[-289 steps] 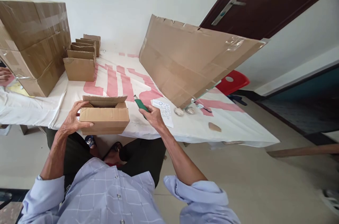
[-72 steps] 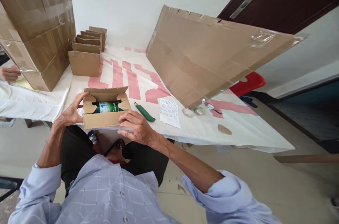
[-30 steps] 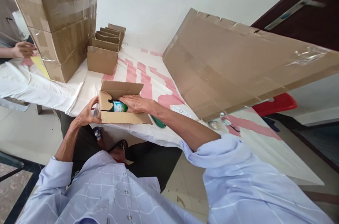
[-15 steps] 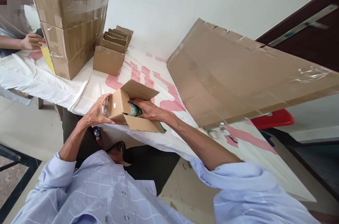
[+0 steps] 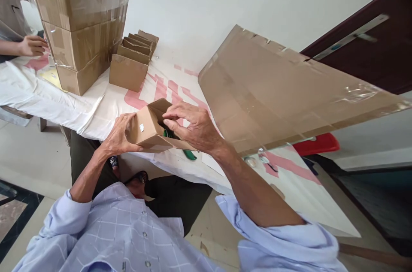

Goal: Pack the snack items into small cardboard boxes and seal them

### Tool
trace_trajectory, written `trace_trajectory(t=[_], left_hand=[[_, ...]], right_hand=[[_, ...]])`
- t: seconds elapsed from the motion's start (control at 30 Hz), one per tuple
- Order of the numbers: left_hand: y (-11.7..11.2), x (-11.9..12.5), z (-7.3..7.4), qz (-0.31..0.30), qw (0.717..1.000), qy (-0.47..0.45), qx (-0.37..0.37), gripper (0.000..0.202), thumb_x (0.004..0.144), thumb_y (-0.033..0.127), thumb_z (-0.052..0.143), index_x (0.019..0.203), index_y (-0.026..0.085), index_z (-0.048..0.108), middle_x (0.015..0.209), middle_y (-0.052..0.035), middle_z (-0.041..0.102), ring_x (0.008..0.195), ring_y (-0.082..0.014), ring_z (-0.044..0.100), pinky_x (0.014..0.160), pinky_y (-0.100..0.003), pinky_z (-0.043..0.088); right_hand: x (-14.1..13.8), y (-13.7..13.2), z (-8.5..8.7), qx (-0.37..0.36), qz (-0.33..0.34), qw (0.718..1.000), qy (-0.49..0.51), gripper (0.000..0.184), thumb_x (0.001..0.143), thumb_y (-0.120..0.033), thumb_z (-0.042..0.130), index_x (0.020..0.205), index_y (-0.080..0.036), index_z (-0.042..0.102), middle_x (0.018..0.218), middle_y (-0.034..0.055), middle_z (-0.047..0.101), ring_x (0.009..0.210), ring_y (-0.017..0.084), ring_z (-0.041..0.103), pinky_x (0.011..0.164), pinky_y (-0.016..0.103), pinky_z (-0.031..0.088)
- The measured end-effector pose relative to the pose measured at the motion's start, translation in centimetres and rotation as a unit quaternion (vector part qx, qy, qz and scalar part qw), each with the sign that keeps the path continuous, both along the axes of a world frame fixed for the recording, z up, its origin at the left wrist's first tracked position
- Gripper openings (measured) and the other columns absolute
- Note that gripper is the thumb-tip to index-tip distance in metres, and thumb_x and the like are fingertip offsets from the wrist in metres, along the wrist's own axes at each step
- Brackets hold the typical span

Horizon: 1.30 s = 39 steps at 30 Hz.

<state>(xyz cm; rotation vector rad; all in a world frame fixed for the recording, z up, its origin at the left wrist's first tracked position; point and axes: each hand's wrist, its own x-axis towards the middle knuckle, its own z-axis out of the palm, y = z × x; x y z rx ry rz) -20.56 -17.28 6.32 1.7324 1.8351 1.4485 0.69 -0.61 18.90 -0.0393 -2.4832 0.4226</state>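
My left hand [image 5: 120,137] is wrapped round the closed end of a small brown cardboard box [image 5: 146,128]. The box lies tilted on its side at the table's front edge, its open end facing right. My right hand [image 5: 195,128] is at that opening, thumb and bent fingers a little apart with nothing seen between them. Inside the box, partly hidden by the flap and my right hand, a dark and green item [image 5: 167,133] shows; its kind is unclear. Below the lower flap a green strip-like object [image 5: 189,155] sticks out over the tablecloth.
Taped cartons [image 5: 92,44] are stacked at the left, beside a row of small open boxes [image 5: 128,66]. A large cardboard sheet [image 5: 277,96] leans at the right. Clear tape [image 5: 251,161] lies near its foot. Another person's hand [image 5: 33,45] is at far left. A red stool [image 5: 317,145] stands behind.
My right hand has come out of the box, leaving the green and blue item inside, and now hovers at the opening. My left hand keeps its hold on the box.
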Motion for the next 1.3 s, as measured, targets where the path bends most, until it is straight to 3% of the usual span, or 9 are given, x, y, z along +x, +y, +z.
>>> trace_trajectory(t=[0.13, 0.33, 0.6, 0.8, 1.3], left_hand=[[0.4, 1.7, 1.2, 0.024, 1.000, 0.012, -0.015, 0.117, 0.062, 0.048, 0.103, 0.163, 0.024, 0.049, 0.153, -0.0174, 0.056, 0.144, -0.0450, 0.052, 0.124, -0.066, 0.046], [0.5, 3.4, 2.2, 0.049, 0.998, 0.013, -0.036, 0.117, 0.062, 0.050, 0.102, 0.163, 0.022, 0.048, 0.155, -0.0186, 0.054, 0.147, -0.0469, 0.049, 0.121, -0.067, 0.049], [0.7, 3.6, 2.2, 0.042, 0.999, 0.009, -0.033, 0.119, 0.062, 0.050, 0.103, 0.165, 0.029, 0.047, 0.155, -0.0174, 0.054, 0.145, -0.0479, 0.050, 0.119, -0.070, 0.048], [0.7, 3.7, 2.5, 0.041, 0.998, 0.007, -0.045, 0.118, 0.064, 0.050, 0.103, 0.165, 0.025, 0.046, 0.156, -0.0192, 0.053, 0.146, -0.0480, 0.049, 0.120, -0.070, 0.047], [0.8, 3.6, 2.5, 0.037, 0.998, 0.006, -0.050, 0.119, 0.064, 0.048, 0.102, 0.166, 0.027, 0.045, 0.156, -0.0189, 0.053, 0.146, -0.0480, 0.047, 0.119, -0.072, 0.047]], right_hand=[[-0.9, -2.9, 2.1, 0.096, 0.065, 0.992, -0.046, 0.020, 0.105, -0.019, 0.065, 0.098, -0.024, 0.083, 0.103, 0.0066, 0.080, 0.099, 0.024, 0.072, 0.096, 0.045, 0.062], [-1.7, -3.0, 2.6, 0.224, 0.034, 0.952, -0.206, 0.020, 0.104, -0.015, 0.064, 0.096, -0.021, 0.081, 0.104, 0.0102, 0.077, 0.106, 0.027, 0.065, 0.092, 0.039, 0.057], [-3.0, -2.3, 2.3, 0.260, -0.004, 0.918, -0.300, 0.021, 0.102, -0.010, 0.063, 0.092, -0.019, 0.080, 0.103, 0.0128, 0.076, 0.109, 0.029, 0.065, 0.084, 0.037, 0.054], [-3.7, -2.3, 2.2, 0.293, 0.002, 0.902, -0.316, 0.024, 0.102, -0.006, 0.061, 0.098, -0.016, 0.083, 0.106, 0.0145, 0.078, 0.106, 0.028, 0.067, 0.080, 0.036, 0.052], [-3.7, -1.1, 1.0, 0.308, 0.029, 0.910, -0.275, 0.033, 0.098, 0.000, 0.051, 0.102, -0.015, 0.079, 0.103, 0.0128, 0.076, 0.099, 0.026, 0.064, 0.086, 0.037, 0.049]])
